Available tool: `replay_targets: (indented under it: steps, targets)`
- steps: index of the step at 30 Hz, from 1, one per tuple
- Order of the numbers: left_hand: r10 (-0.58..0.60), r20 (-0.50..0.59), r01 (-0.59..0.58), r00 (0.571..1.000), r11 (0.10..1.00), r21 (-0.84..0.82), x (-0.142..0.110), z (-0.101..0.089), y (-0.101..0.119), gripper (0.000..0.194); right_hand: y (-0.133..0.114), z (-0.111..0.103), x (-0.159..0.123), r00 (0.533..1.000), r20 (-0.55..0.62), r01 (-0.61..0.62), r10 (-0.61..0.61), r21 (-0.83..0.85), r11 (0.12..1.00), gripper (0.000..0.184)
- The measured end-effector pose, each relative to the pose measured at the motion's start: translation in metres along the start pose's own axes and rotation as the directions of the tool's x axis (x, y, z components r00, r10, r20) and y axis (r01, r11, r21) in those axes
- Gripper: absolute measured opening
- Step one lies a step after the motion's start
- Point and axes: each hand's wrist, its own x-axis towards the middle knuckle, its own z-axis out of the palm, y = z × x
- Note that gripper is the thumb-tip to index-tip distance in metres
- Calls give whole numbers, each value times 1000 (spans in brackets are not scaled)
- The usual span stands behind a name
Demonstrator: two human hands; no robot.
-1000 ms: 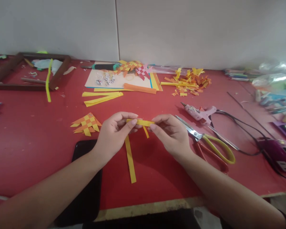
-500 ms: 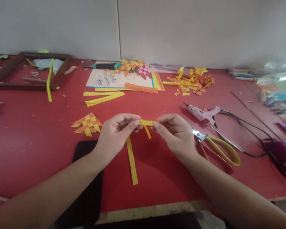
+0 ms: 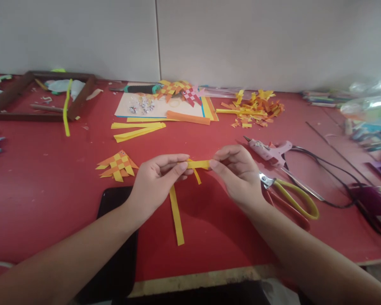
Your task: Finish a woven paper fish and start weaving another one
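Note:
A yellow paper strip (image 3: 199, 164) is stretched level between my two hands above the red table. My left hand (image 3: 160, 171) pinches its left end between thumb and fingers. At the right end, the thumb and fingertips of my right hand (image 3: 236, 173) are closed on it. A narrow yellow piece hangs below the strip near the left fingertips. Another yellow paper strip (image 3: 177, 218) runs down from under my left hand; whether it joins the held one is hidden. To the left lies a woven orange and yellow paper fish (image 3: 117, 166).
A black phone (image 3: 117, 250) lies under my left forearm. Scissors (image 3: 292, 199) and a pink glue gun (image 3: 269, 151) with its cord are at right. Farther back are yellow strips (image 3: 138, 128), paper sheets (image 3: 161, 111), paper scraps (image 3: 260, 108) and a wooden frame (image 3: 31, 115).
My right thumb and fingers have shifted slightly along the right end of the strip, and the right fingers have lifted a little. My left hand keeps its pinch.

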Motion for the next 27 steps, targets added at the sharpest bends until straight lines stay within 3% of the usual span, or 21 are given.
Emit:
replay_targets:
  steps: [7, 11, 16, 22, 27]
  targets:
    - [-29, 103, 15, 994, 991, 134, -1, -1, 1, 19, 7, -6, 0, 998, 55, -13, 5, 132, 991, 17]
    - [27, 243, -111, 970, 934, 340, -5, -2, 2, 14, 1, -9, -3, 969, 246, -56, -1, 222, 974, 19]
    - [7, 379, -179, 925, 890, 419, -8, 0, 2, 10, -13, -6, -8, 899, 436, -95, 31, 127, 987, 15]
    - [-41, 341, -90, 939, 929, 358, -3, -3, 7, 11, -11, -4, -5, 920, 390, -107, 39, 156, 982, 7]
    - [-38, 337, -100, 941, 919, 382, -2, -3, 6, 12, -12, -3, -4, 913, 394, -144, 104, 73, 987, 6]
